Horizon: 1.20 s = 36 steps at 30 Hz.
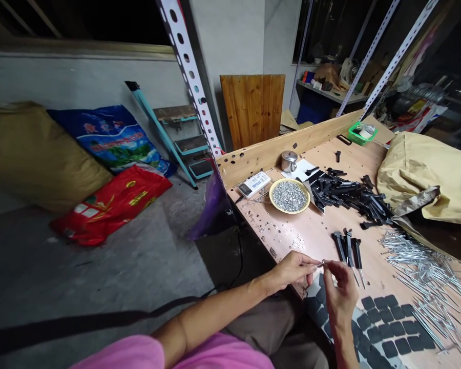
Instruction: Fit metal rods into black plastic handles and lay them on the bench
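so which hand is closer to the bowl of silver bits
Left. The left hand is below the bowl in view, apart from it; the right hand is farther, below and to its right.

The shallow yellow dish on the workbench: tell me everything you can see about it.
It's a round, shallow dish with a yellow rim, possibly ceramic or enamel, though the material is hard to tell. A heap of tiny silvery metal pieces fills it, too small to identify exactly. It sits flat on a light wooden workbench, with a white digital scale to its left. Black parts lie close to its right rim; I can't tell whether they touch it.
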### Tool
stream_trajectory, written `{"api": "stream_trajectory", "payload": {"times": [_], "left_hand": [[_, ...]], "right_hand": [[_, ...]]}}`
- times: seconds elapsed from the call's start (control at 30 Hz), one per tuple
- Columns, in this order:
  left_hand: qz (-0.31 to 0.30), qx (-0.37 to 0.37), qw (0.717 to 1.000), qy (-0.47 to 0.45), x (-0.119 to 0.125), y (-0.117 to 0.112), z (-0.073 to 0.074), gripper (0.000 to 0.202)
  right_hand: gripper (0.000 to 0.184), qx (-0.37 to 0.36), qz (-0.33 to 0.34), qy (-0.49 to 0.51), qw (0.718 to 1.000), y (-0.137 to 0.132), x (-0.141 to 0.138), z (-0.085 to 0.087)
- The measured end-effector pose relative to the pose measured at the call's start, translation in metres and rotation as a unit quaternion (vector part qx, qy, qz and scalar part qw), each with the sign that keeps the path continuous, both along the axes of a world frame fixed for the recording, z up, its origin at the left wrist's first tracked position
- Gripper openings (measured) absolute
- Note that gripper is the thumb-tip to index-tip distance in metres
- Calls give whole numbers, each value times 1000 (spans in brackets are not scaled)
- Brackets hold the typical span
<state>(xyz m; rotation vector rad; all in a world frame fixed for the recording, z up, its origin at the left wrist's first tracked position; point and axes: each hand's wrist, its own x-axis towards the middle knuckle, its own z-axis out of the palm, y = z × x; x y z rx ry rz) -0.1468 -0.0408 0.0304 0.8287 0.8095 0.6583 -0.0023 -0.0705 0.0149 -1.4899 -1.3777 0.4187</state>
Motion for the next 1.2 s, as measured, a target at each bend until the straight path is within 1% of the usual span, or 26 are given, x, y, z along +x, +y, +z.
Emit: {"api": "stream_trajectory", "payload": {"times": [0.07, 0.13, 0.2, 0.27, 0.37, 0.43, 0.5, 0.6, 0.63, 0.7, 0.77, 0.83, 0.9, 0.93, 1.0, 1.07, 1.1, 1.13, 1.2], "left_hand": [[12, 23, 999, 29, 2, -2, -2, 45], [27, 62, 996, 60, 4, -4, -3, 40], [29, 92, 993, 69, 4, -5, -3, 36], [8, 88, 995, 46, 3, -5, -1, 36], [-62, 26, 998, -9, -3, -3, 4, 45], [-111, -12, 993, -34, -7, 0, 8, 51], [-144, -36, 988, -49, -11, 2, 10, 52], [-182, -55, 980, -58, -13, 2, 13, 48], [-187, -48, 980, -54, -12, 2, 14, 46], [-177, -8, 984, -33, -10, -1, 16, 40], [-145, 55, 988, 2, -7, -3, 18, 33], [-122, 109, 986, 31, -5, -5, 20, 28], [-123, 125, 984, 32, -5, -4, 21, 27], [-135, 116, 984, 20, -5, -3, 20, 29], [-177, 67, 982, -22, -7, -1, 17, 36], [-232, 7, 970, -67, -8, 1, 13, 46], [-250, -12, 965, -81, -8, 2, 11, 50], [-254, -18, 963, -85, -7, 2, 10, 52], [-222, 14, 973, -60, -5, 0, 9, 50]], "right_hand": [[20, 18, 25, -113, 993, -3, 3, 0], [21, 33, 49, -172, 983, -5, 6, 1], [23, 32, 57, -173, 983, -6, 10, 5], [27, -1, 72, -142, 987, -6, 16, 12], [32, -75, 138, -84, 984, -5, 26, 24], [33, -105, 181, -67, 976, -5, 33, 33], [32, -119, 215, -70, 967, -5, 37, 43], [29, -135, 262, -92, 951, -6, 41, 56], [28, -137, 270, -104, 947, -6, 41, 60], [28, -139, 272, -134, 943, -7, 43, 67], [27, -135, 267, -161, 940, -8, 44, 71], [27, -121, 266, -183, 939, -10, 44, 73], [27, -104, 267, -200, 937, -13, 44, 74], [27, -96, 266, -208, 936, -15, 43, 74], [27, -73, 270, -220, 934, -19, 43, 76], [25, -42, 290, -235, 927, -22, 43, 78], [24, -23, 300, -243, 922, -23, 43, 79], [23, -6, 307, -252, 918, -25, 44, 80], [21, 21, 302, -267, 915, -26, 46, 78]]}}
